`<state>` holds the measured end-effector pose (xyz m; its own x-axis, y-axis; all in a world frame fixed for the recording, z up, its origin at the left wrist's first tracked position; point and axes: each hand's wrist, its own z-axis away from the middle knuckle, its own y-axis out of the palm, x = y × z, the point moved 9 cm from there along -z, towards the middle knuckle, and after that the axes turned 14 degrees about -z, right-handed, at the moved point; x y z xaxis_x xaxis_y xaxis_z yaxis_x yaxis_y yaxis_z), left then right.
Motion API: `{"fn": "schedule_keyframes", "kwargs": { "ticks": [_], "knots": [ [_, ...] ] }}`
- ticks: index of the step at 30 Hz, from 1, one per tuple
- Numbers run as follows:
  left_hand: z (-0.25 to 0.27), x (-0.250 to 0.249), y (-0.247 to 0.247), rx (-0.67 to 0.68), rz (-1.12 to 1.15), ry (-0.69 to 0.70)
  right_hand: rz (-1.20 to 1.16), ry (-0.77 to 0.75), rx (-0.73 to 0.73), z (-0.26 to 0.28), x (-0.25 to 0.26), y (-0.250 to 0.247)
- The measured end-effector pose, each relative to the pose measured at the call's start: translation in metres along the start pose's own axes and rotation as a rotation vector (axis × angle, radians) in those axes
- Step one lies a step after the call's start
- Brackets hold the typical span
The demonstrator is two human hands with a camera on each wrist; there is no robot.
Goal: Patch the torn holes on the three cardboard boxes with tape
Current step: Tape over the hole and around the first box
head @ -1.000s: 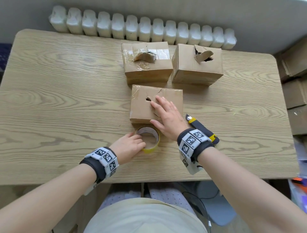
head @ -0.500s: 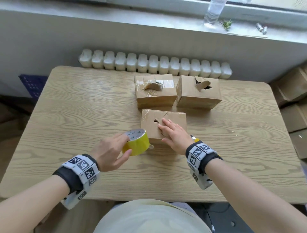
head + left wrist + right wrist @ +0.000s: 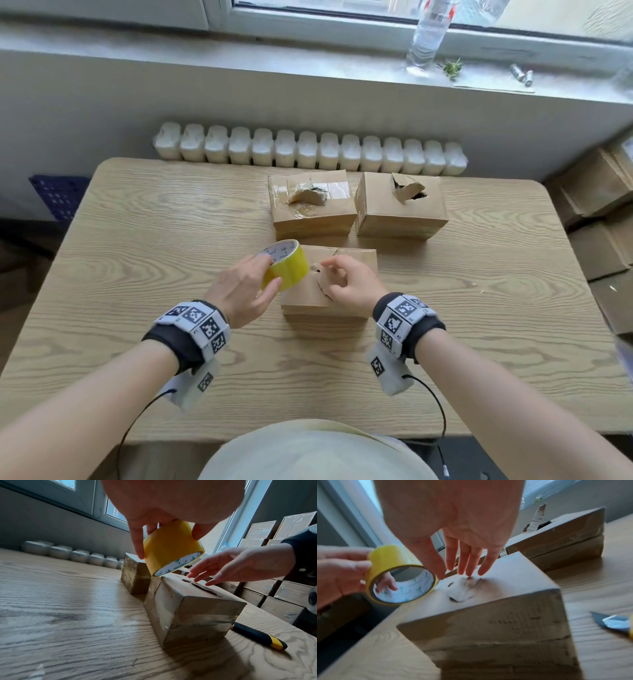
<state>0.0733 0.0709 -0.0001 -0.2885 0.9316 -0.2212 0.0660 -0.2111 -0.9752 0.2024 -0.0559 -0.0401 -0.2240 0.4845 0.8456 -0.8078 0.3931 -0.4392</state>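
Observation:
Three cardboard boxes stand on the wooden table (image 3: 137,274). The near box (image 3: 342,298) (image 3: 188,608) (image 3: 505,601) has a torn hole (image 3: 317,270) in its top. The back left box (image 3: 311,209) has clear tape over its tear. The back right box (image 3: 400,212) (image 3: 565,536) has a raised torn flap. My left hand (image 3: 272,270) (image 3: 342,574) grips the yellow tape roll (image 3: 286,265) (image 3: 171,547) (image 3: 388,561), tilted above the near box's left edge. My right hand (image 3: 329,274) (image 3: 231,565) hovers over the tear, fingers (image 3: 464,566) straight, beside the roll.
A black and yellow utility knife (image 3: 257,637) (image 3: 616,623) lies on the table right of the near box. A white radiator (image 3: 308,150) runs behind the table. Stacked cartons (image 3: 606,219) stand at the right. A plastic bottle (image 3: 428,34) is on the window sill.
My left hand lifted the tape roll off the table and carried it over the near box's left edge. My right hand rose from the box top toward the roll.

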Motion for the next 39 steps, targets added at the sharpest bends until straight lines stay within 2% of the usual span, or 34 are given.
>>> {"fn": "schedule_keyframes", "kwargs": {
  "ticks": [3, 5, 8, 11, 17, 22, 25, 29, 33, 36, 39],
  "knots": [
    [-0.006, -0.001, 0.002, 0.019, 0.0, 0.005, -0.295, 0.092, 0.042, -0.006, 0.005, 0.004],
    [-0.009, -0.002, 0.002, 0.024, -0.002, 0.01, -0.427, 0.078, 0.027, -0.009, 0.013, 0.004],
    [-0.012, -0.005, -0.001, 0.013, -0.004, 0.027, -0.501, 0.053, -0.074, -0.014, 0.018, -0.005],
    [-0.012, -0.008, -0.004, -0.02, 0.012, 0.057, -0.526, 0.098, -0.093, -0.014, 0.016, -0.005],
    [-0.008, -0.018, -0.015, -0.11, 0.044, 0.168, -0.831, 0.252, -0.085, -0.006, 0.013, -0.001],
    [-0.002, -0.022, -0.018, -0.1, 0.021, 0.242, -1.056, 0.446, 0.01, 0.001, 0.009, 0.01],
    [0.0, -0.023, -0.015, -0.091, -0.073, 0.292, -1.043, 0.5, 0.041, 0.006, 0.009, 0.012],
    [0.0, -0.017, -0.017, -0.107, -0.07, 0.273, -1.007, 0.438, 0.011, 0.008, 0.012, 0.009],
    [-0.001, -0.02, -0.021, -0.138, -0.079, 0.307, -0.966, 0.414, 0.046, 0.012, 0.017, 0.013],
    [-0.001, -0.024, -0.021, -0.125, -0.071, 0.334, -0.926, 0.424, 0.023, 0.014, 0.017, 0.01],
    [-0.004, -0.021, -0.023, -0.08, -0.004, 0.281, -0.888, 0.369, -0.024, 0.014, 0.019, 0.005]
  ]
}}
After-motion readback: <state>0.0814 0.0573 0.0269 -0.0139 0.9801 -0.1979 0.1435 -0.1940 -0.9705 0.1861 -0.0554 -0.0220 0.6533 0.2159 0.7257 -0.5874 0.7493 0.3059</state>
